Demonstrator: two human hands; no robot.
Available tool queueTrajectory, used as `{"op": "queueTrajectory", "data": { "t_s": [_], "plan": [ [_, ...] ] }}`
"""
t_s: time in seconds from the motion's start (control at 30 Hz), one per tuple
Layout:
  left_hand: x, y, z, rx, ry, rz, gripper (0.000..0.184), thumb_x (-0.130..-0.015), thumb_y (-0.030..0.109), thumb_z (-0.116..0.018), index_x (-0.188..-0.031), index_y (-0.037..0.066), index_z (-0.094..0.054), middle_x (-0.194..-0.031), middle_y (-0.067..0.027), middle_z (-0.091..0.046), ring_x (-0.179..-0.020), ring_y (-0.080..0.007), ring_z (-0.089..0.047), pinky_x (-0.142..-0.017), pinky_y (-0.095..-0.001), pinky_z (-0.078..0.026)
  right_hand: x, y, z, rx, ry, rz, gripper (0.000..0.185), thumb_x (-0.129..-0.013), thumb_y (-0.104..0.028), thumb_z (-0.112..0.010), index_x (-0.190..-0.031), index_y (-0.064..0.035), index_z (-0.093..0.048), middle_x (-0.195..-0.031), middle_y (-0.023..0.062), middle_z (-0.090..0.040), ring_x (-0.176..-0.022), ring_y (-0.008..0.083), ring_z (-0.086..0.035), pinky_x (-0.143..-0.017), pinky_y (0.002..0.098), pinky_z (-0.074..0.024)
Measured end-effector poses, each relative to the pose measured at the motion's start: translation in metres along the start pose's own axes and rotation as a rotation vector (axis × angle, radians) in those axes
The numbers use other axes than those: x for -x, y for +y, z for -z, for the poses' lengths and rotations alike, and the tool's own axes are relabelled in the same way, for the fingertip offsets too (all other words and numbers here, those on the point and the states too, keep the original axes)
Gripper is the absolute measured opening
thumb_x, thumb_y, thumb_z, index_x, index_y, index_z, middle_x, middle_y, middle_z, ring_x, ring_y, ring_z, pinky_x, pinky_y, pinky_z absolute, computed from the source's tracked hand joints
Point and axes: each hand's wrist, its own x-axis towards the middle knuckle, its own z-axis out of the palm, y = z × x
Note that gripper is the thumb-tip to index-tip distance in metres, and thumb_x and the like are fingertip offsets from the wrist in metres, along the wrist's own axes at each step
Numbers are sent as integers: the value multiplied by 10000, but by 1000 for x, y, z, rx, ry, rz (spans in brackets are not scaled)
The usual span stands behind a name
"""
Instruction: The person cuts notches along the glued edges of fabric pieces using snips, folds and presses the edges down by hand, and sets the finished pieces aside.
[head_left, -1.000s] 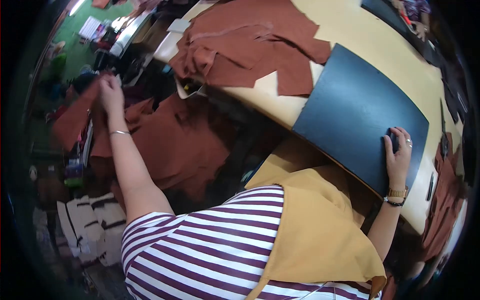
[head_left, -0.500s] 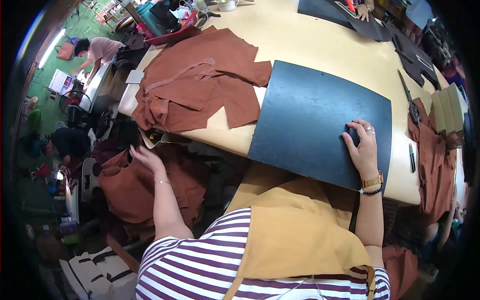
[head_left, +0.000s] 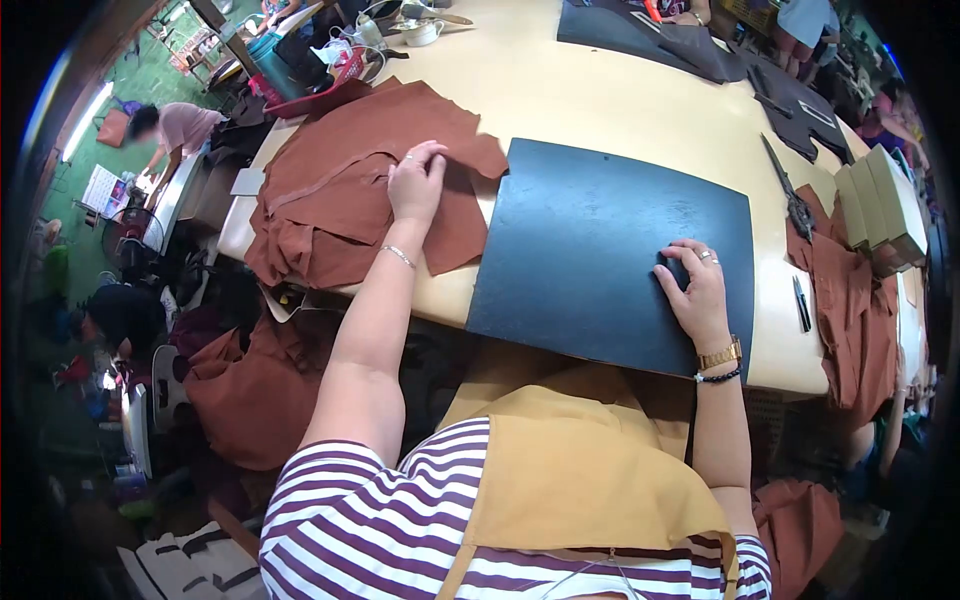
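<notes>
Over the pile of rust-brown pieces (head_left: pixel 340 200) on the table, my left hand (head_left: pixel 416 185) pinches the edge of one piece, whose right end is raised a little. My right hand (head_left: pixel 695 290) rests on the dark blue-black board (head_left: pixel 590 260), thumb and fingers curled round a small dark thing that I cannot make out. The board lies at the table's near edge, right of the pile. More rust-brown pieces (head_left: pixel 245 400) hang below the table on the left.
Large shears (head_left: pixel 795 205), a black pen (head_left: pixel 802 305), rust-brown pieces (head_left: pixel 855 320) and stacked blocks (head_left: pixel 880 215) are on the right. A red basket (head_left: pixel 320 98) and a white cup (head_left: pixel 421 34) stand at the back left. Other people work around the table (head_left: pixel 530 80).
My left hand has moved from the hanging pieces at the lower left up to the pile on the table and taken hold of a piece. My right hand stays on the board. The view has shifted.
</notes>
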Motion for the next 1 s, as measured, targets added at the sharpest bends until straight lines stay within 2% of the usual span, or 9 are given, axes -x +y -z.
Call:
{"op": "queueTrajectory", "data": {
  "t_s": [0.13, 0.27, 0.47, 0.5, 0.63, 0.8, 0.87, 0.9, 1.0],
  "plan": [
    [-1, 28, 5, 454, 348, -70, 199, -951, 29, -522, -1107, 37, -646, -1146, -106, -685, -1058, -230, -652, -901, -302, -505, -1, 4, -1, -89, 29, -25, 210, -846, -167, -729, -1003, -38, -675, -1058, 128, -662, -1009, 294, -616, -897, 395, -477],
    [21, 110, 9, 591, 291, -205, 219, -940, -45, -491, -1101, 18, -625, -1112, -126, -682, -1044, -209, -647, -908, -318, -504, 1, 10, -6, -562, 103, -306, 221, -908, -204, -707, -1047, -35, -679, -1064, 96, -667, -998, 202, -628, -852, 342, -506],
    [112, 216, -36, 793, -651, -361, 238, -931, 83, -626, -1165, 44, -619, -1148, -170, -662, -1055, -311, -654, -910, -345, -510, -5, 9, 6, -1433, -230, -622, 826, -938, -704, -390, -1384, -16, -486, -1183, 140, -635, -1027, 182, -632, -905, 322, -520],
    [119, 227, -34, 732, -799, -391, 305, -919, 94, -648, -1215, 44, -597, -1196, -162, -645, -1095, -295, -636, -940, -347, -496, -3, 17, 11, -1491, -289, -658, 719, -976, -583, -477, -1412, -12, -456, -1209, 125, -625, -1079, 173, -610, -915, 318, -512],
    [106, 221, -27, 483, -751, -698, 430, -856, 133, -723, -1258, 65, -587, -1297, -153, -605, -1250, -347, -537, -1051, -420, -420, 5, 31, 22, -1063, -82, -540, 549, -875, 2, -696, -1377, -18, -476, -1182, 88, -634, -1037, 110, -599, -866, 247, -518],
    [63, 163, -12, -73, -412, -620, 496, -889, 328, -678, -1328, 138, -546, -1455, -123, -469, -1387, -356, -385, -1097, -610, -287, 31, 103, 66, -765, 249, -525, 480, -897, -60, -674, -1336, 1, -493, -1036, 76, -689, -872, 98, -647, -761, 264, -545],
    [57, 142, -9, -247, -344, -491, 611, -879, 440, -671, -1378, 132, -501, -1485, -147, -426, -1411, -352, -346, -1100, -613, -281, 45, 123, 99, 21, 212, -588, 452, -888, -267, -692, -1253, -23, -584, -1038, 127, -698, -835, 236, -681, -774, 348, -543],
    [55, 130, -9, -290, -342, -411, 687, -860, 492, -674, -1404, 124, -472, -1498, -163, -405, -1419, -350, -332, -1103, -613, -277, 63, 157, 100, 231, 337, -377, 436, -884, -271, -678, -1248, -45, -596, -1086, 160, -683, -919, 332, -660, -851, 410, -519],
    [50, 115, -2, -286, -499, -106, 890, -797, 601, -693, -1472, 107, -389, -1538, -187, -350, -1444, -353, -290, -1119, -611, -260, 95, 186, 119, 566, 98, -675, 426, -890, -269, -672, -1248, -51, -598, -1166, 183, -660, -1077, 343, -622, -940, 425, -479]
  ]
}}
